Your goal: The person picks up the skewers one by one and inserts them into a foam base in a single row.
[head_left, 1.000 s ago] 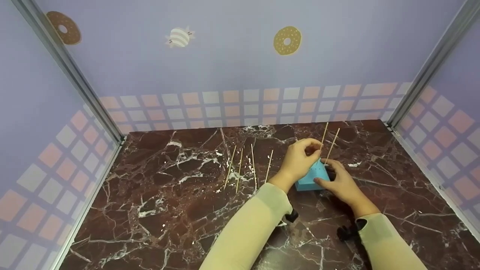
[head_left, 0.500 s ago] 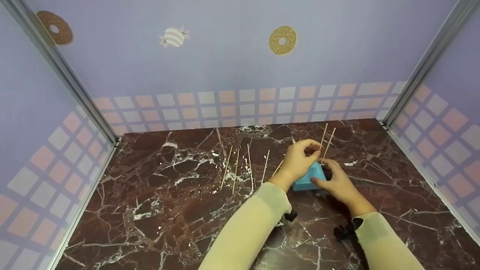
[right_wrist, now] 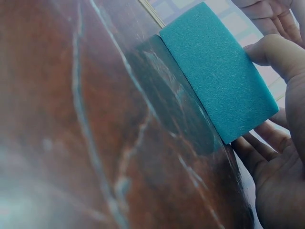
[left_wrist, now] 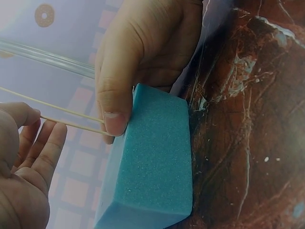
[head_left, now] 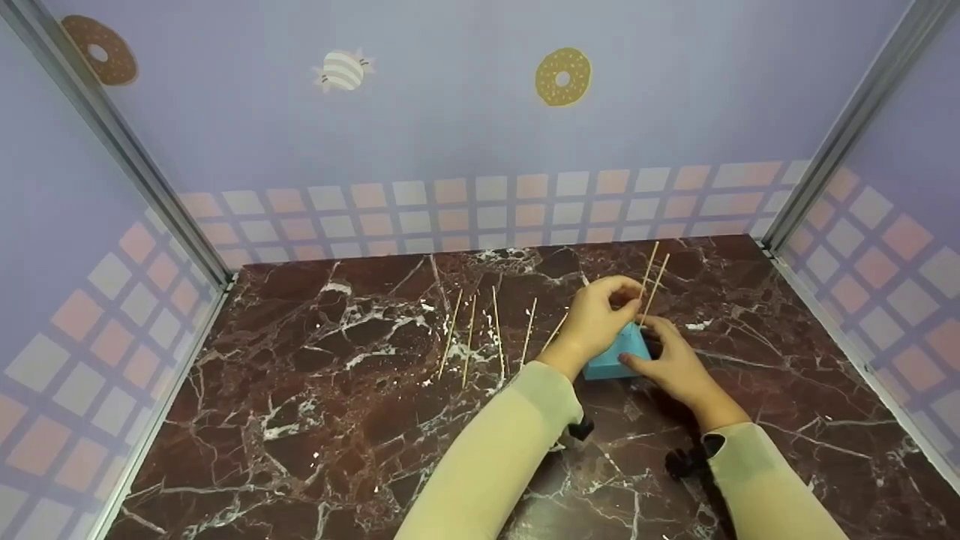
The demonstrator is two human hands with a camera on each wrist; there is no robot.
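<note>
A blue foam block [head_left: 611, 366] with sloping sides stands on the table, and two thin wooden sticks [head_left: 655, 291] rise from its far end. With thumb and fingertips, my left hand [head_left: 598, 316] pinches one of these sticks a little above the block. My right hand [head_left: 681, 369] grips the block from the right, its thumb [left_wrist: 115, 109] on the top near the sticks' lower ends and the other fingers around the far side. In the right wrist view the block's plain near face [right_wrist: 217, 71] shows, while its top is mostly turned away.
Several more thin sticks [head_left: 469, 341] lie apart on the dark red marbled table [head_left: 360, 450], left of the hands. White crumbs are scattered around them. Purple patterned walls [head_left: 450, 112] enclose the table at the back and both sides.
The head view has shifted slightly. The pinched stick leans a little closer to the other one at the top; both hands keep nearly the same place on the stick and block.
</note>
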